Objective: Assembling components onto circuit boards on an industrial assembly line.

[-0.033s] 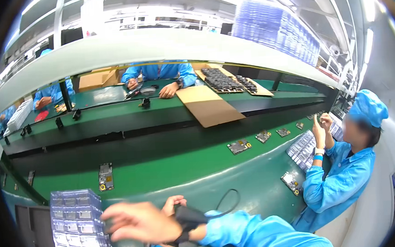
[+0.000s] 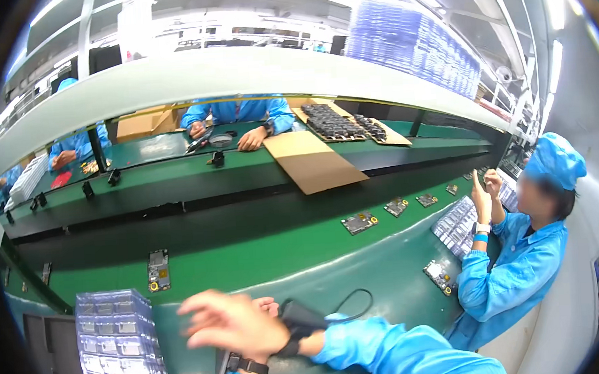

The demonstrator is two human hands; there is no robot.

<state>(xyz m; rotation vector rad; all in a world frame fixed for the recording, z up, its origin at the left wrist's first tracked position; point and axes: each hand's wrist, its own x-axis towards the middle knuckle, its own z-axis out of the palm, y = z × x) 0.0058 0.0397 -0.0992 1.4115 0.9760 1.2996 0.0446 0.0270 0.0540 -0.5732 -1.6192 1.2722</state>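
Observation:
My right hand (image 2: 236, 326) is raised above the green bench and crosses in front of my left hand. Its fingers point left toward the clear plastic tray stack (image 2: 116, 335) but are apart from it; motion smears them, so any small thing in them cannot be made out. A black wrist strap with a dark box (image 2: 304, 317) and a looped cord sits on that wrist. Of my left hand (image 2: 267, 307) only some fingertips show, behind the right one; its grip is hidden. The left wrist wears a black band (image 2: 248, 363). Silvery small parts lie in the tray pockets.
A circuit board (image 2: 158, 269) lies on the green belt beyond the trays, and another board (image 2: 360, 222) farther right. At right a co-worker (image 2: 523, 255) in blue has raised hands, beside a tray stack (image 2: 455, 227) and a board (image 2: 440, 276). Cardboard (image 2: 315, 165) overhangs the far shelf.
My right hand has moved right, away from the tray stack, and now stands over the bench. More of my left wrist and its band shows. The view has shifted slightly.

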